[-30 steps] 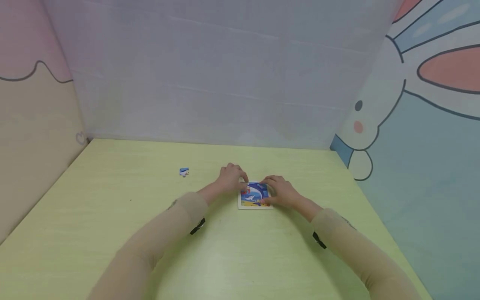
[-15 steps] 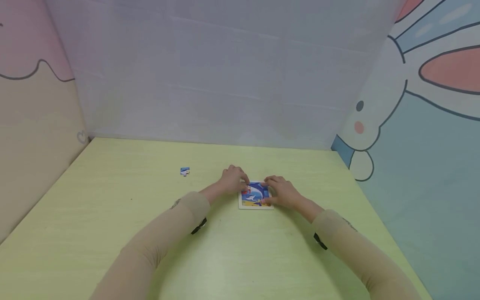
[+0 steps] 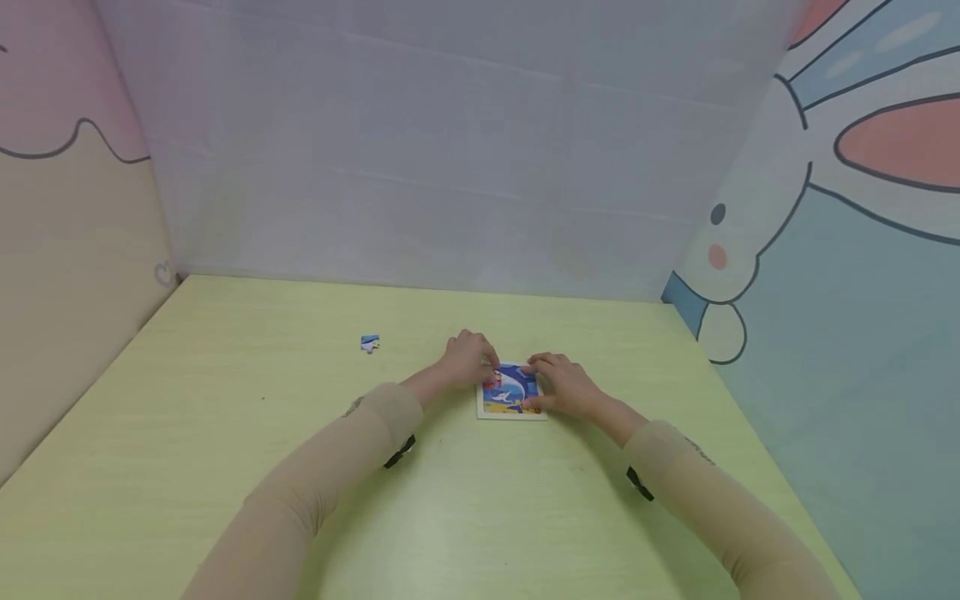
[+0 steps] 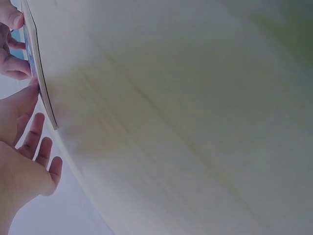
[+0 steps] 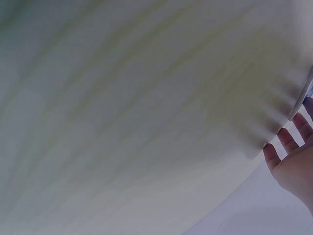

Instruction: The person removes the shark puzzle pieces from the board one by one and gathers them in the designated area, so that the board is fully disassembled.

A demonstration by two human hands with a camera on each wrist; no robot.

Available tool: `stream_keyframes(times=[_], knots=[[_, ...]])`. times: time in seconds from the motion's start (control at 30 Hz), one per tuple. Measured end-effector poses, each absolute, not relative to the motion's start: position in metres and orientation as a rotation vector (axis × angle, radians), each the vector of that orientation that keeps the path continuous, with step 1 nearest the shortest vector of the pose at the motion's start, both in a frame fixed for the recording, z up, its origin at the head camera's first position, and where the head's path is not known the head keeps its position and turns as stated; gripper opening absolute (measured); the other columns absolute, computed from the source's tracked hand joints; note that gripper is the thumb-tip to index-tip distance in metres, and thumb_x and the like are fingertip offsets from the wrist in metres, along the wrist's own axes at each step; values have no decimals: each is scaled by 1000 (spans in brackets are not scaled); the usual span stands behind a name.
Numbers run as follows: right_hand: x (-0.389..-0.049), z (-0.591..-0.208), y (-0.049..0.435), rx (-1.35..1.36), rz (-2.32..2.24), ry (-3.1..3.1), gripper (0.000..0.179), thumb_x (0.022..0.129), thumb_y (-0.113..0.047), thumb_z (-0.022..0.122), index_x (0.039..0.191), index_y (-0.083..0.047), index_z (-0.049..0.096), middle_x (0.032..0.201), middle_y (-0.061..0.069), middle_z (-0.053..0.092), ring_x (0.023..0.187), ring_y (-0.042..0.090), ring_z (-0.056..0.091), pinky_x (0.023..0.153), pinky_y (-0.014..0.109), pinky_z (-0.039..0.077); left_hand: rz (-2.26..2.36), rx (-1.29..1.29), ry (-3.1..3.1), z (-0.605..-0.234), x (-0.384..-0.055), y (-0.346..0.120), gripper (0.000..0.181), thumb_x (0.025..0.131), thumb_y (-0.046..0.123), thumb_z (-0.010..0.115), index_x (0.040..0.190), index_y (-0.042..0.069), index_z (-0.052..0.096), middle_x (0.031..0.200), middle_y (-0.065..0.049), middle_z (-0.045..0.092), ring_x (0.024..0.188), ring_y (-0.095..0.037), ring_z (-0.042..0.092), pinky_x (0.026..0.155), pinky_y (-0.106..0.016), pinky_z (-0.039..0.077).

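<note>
A loose puzzle piece [image 3: 370, 342] lay on the table [image 3: 225, 450], well apart from the framed puzzle [image 3: 510, 392] toward its ten o'clock; it was probably light, stiff and best taken by its edges, sparing the tab. The left hand [image 3: 467, 358] had thumb and forefinger close together at the puzzle's ten o'clock corner; whether they pinched anything, I could not tell. The puzzle lay flat between the hands, likely thin, rigid and smooth, best steadied by its pale border. The right hand [image 3: 567, 385] spread loose, ungrasping fingers at three o'clock.
</note>
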State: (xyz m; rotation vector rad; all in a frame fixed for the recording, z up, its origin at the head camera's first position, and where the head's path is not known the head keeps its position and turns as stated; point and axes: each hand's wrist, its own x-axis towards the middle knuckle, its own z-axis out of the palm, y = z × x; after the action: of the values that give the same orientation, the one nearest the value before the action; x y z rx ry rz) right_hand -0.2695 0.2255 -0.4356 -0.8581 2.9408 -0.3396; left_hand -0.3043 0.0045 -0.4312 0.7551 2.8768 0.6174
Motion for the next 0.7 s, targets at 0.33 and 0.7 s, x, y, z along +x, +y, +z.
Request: stream_keyframes(times=[0.33,0.7], knots=[[-270,-437,227,-871,-349,2943,63,81,-48,69,129,-9,56,137,13,48,126,36,42,95,59,37,738,796,2886,-433,-307,4,11,81,26,75,90,19,74,100,2,68,102,-21,49,91,-44,34],[-273,-437,226,-760,-434,2916,62,80,-49,70,127,-11,57,138,11,47,127,35,40,97,60,34,737,809,2915,-435,-308,7,6,80,23,76,83,19,72,90,5,69,95,-19,49,93,-44,32]])
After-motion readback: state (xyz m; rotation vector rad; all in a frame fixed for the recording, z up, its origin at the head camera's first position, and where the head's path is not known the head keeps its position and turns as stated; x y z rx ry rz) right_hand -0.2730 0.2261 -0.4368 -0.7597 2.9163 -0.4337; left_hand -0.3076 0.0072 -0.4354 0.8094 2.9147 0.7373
